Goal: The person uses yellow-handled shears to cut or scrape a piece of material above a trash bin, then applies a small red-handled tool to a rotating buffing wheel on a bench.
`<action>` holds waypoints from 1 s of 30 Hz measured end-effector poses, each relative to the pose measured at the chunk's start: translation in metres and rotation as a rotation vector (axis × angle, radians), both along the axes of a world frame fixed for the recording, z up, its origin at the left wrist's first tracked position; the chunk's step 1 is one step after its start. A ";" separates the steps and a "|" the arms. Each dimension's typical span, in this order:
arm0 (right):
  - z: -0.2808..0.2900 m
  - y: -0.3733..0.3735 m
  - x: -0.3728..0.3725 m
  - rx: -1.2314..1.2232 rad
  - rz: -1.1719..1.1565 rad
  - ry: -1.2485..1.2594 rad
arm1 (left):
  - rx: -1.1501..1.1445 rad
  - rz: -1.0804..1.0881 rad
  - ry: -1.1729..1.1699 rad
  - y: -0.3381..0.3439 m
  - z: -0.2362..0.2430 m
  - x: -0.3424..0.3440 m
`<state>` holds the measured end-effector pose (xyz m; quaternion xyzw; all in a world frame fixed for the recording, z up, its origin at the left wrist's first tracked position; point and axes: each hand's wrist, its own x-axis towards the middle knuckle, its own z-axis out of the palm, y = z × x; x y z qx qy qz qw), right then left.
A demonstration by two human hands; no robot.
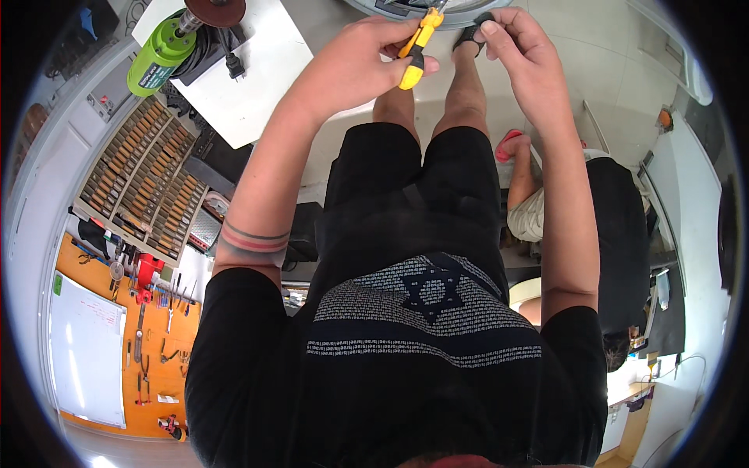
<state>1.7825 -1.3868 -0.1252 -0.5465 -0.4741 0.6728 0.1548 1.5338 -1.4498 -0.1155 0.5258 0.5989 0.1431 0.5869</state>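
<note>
My left hand [367,62] is closed round a yellow-and-black handled tool [420,56]. Its metal end points up and is cut off by the picture's upper edge, so its exact kind cannot be told. To the right, my right hand [524,48] is raised at about the same height, thumb and forefinger pinched together. Something small and dark may sit at those fingertips; it blends with the dark shoe [468,36] behind. Beneath the tool's metal end and beyond it lies a grey rounded rim [460,19], mostly out of view.
A green power tool [160,58] with a round disc and a black plug [234,66] lie on a white table [273,54] at left. Racks of wooden-handled tools [144,175] and an orange tool board [156,335] stand farther left. Another person [616,242] is close by on the right.
</note>
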 end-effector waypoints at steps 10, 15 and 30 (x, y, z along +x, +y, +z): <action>-0.004 0.010 0.012 0.057 0.117 -0.042 | 0.138 -0.094 0.102 -0.008 -0.003 0.003; -0.004 0.007 0.009 0.132 0.140 -0.035 | 0.225 -0.144 0.137 -0.009 -0.002 0.009; -0.005 0.007 0.004 0.156 0.102 -0.003 | 0.219 -0.158 0.123 -0.006 -0.006 0.012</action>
